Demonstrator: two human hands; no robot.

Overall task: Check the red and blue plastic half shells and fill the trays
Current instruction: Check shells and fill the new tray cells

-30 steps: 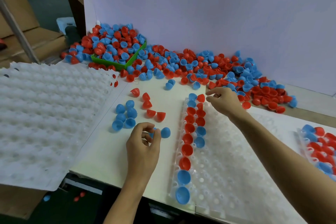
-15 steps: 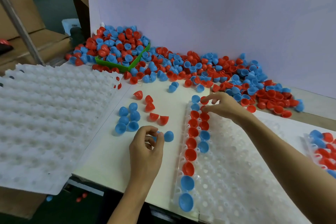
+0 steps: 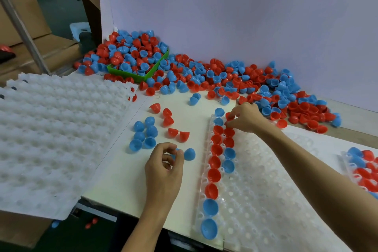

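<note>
Our white worktop (image 3: 126, 180) met a pale wall (image 3: 245, 16); our left hand (image 3: 163, 168) pinched a blue shell (image 3: 177, 152); our right hand (image 3: 245, 117) pinched a red shell (image 3: 229, 116).

Both forearms are bare to the frame edge, with no sleeves, gloves, rings or watch visible.

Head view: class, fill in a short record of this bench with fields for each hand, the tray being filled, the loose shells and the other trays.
Left hand: pinches a blue shell above the table
Right hand: pinches a red shell at the clear tray's far end
Clear tray: left column filled, second column partly filled
Shell pile: red and blue, along the back wall
Green bin: heaped with shells
White tray: left, no shells
</note>
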